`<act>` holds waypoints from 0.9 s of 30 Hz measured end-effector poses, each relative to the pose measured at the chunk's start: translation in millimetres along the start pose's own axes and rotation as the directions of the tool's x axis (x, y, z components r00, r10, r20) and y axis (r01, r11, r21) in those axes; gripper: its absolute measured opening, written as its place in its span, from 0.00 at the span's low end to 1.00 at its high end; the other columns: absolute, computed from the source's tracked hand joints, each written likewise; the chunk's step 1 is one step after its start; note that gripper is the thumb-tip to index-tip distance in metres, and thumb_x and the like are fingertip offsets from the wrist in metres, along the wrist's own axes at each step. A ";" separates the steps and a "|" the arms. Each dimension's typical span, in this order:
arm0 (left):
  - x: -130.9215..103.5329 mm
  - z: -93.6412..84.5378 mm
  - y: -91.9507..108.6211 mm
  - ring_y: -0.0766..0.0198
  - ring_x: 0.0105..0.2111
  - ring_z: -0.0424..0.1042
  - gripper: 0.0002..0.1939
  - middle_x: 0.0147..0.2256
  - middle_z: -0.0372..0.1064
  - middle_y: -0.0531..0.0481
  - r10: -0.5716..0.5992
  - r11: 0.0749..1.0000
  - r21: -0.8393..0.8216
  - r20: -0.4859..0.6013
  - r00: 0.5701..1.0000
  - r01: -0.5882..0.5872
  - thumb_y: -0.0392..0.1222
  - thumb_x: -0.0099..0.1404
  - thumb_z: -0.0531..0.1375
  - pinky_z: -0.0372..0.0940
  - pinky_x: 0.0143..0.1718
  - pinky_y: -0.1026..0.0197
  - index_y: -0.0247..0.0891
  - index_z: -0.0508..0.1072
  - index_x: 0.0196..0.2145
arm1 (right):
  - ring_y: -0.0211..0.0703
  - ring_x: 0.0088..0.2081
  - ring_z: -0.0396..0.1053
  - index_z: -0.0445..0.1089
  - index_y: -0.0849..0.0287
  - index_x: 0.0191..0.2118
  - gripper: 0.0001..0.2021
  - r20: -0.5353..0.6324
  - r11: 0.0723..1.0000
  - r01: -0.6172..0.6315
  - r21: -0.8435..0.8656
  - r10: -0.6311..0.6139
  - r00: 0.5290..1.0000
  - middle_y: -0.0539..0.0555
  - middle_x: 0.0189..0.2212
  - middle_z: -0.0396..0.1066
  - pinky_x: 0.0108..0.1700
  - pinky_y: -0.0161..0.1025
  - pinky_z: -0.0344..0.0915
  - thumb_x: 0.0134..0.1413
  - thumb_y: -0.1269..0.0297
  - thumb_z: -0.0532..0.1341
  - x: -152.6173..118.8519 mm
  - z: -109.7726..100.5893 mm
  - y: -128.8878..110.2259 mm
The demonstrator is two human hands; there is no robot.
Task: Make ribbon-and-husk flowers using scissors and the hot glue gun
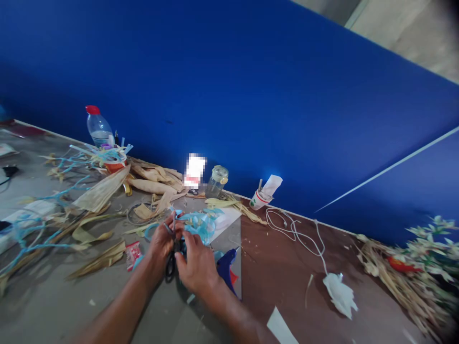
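Black-handled scissors [169,267] stand between my two hands, blades pointing up and away. My left hand [162,239] is closed around something at the blades, too small to make out. My right hand [197,263] has its fingers closed at the scissors' pivot and handle, partly hiding them. Just beyond the fingers lies a pile of light blue ribbon strips [202,224] beside a white sheet [225,222]. A dark blue tool with an orange part [226,268] rests to the right of my right wrist. Left of my left hand is a red and white packet [133,254].
Dried husks [154,185] and blue-wrapped stems [39,246] spread over the left side. Along the blue partition stand a bottle [98,129], a glass jar [217,182] and a paper cup [260,198]. A white cable [297,234] and white flowers [430,243] are on the right.
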State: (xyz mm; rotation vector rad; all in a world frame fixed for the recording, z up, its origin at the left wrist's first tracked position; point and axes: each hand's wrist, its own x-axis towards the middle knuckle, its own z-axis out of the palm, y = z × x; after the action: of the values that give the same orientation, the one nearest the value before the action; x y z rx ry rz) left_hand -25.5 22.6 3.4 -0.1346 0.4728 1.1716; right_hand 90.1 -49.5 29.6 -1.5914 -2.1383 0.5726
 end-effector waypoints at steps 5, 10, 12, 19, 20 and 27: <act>6.2 -3.9 0.7 0.73 0.12 0.61 0.09 0.14 0.57 0.58 0.074 0.997 0.032 -0.015 0.997 -0.073 0.32 0.66 0.51 0.62 0.14 0.72 0.32 0.69 0.29 | 0.57 0.47 0.70 0.57 0.65 0.58 0.28 0.036 0.993 -0.019 0.119 0.015 0.999 0.66 0.47 0.70 0.47 0.52 0.67 0.50 0.69 0.58 2.7 14.3 6.7; 7.5 -6.6 2.9 0.75 0.11 0.60 0.11 0.13 0.56 0.59 0.116 0.993 -0.036 -0.005 0.993 -0.116 0.31 0.66 0.50 0.60 0.14 0.74 0.33 0.68 0.28 | 0.54 0.52 0.67 0.54 0.64 0.61 0.36 0.015 0.947 0.022 0.321 -0.028 0.999 0.65 0.54 0.66 0.53 0.49 0.64 0.41 0.74 0.60 3.2 29.5 12.2; 6.6 -7.2 2.7 0.75 0.12 0.60 0.10 0.14 0.55 0.59 0.109 0.993 -0.044 -0.004 0.994 -0.109 0.32 0.67 0.50 0.60 0.13 0.74 0.33 0.68 0.29 | 0.52 0.47 0.70 0.53 0.63 0.61 0.38 -0.008 0.932 -0.017 0.362 0.021 1.000 0.62 0.49 0.69 0.49 0.47 0.66 0.40 0.76 0.59 3.3 36.0 13.5; 1.9 -2.4 -2.6 0.69 0.21 0.70 0.05 0.21 0.68 0.54 0.268 0.959 0.094 -0.018 0.963 -0.266 0.31 0.62 0.57 0.69 0.25 0.68 0.35 0.69 0.28 | 0.30 0.21 0.56 0.64 0.57 0.50 0.26 0.032 0.652 -0.118 0.749 0.142 0.989 0.50 0.34 0.68 0.23 0.30 0.58 0.41 0.64 0.65 -1.1 14.6 11.4; 2.2 -1.8 -3.5 0.69 0.23 0.72 0.05 0.22 0.69 0.54 0.325 0.942 0.097 -0.011 0.946 -0.322 0.30 0.59 0.59 0.70 0.30 0.67 0.35 0.69 0.27 | 0.29 0.20 0.54 0.64 0.57 0.49 0.25 0.068 0.549 -0.152 0.822 0.170 0.983 0.50 0.33 0.67 0.22 0.29 0.54 0.41 0.59 0.65 -2.4 5.3 11.0; 4.1 -3.4 -3.5 0.62 0.36 0.74 0.02 0.31 0.75 0.46 0.374 0.908 0.139 0.158 0.914 -0.396 0.30 0.56 0.62 0.70 0.44 0.60 0.34 0.74 0.27 | 0.31 0.21 0.51 0.70 0.62 0.42 0.30 0.263 0.236 -0.241 0.941 -0.066 0.963 0.51 0.24 0.66 0.24 0.31 0.44 0.42 0.39 0.62 -13.7 -43.8 27.0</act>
State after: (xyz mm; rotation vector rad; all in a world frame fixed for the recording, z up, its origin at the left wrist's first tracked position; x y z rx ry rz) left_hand -22.1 23.5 -1.9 0.1900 0.4958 1.5119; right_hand 139.2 -52.1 50.0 -0.8433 -1.1684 1.8043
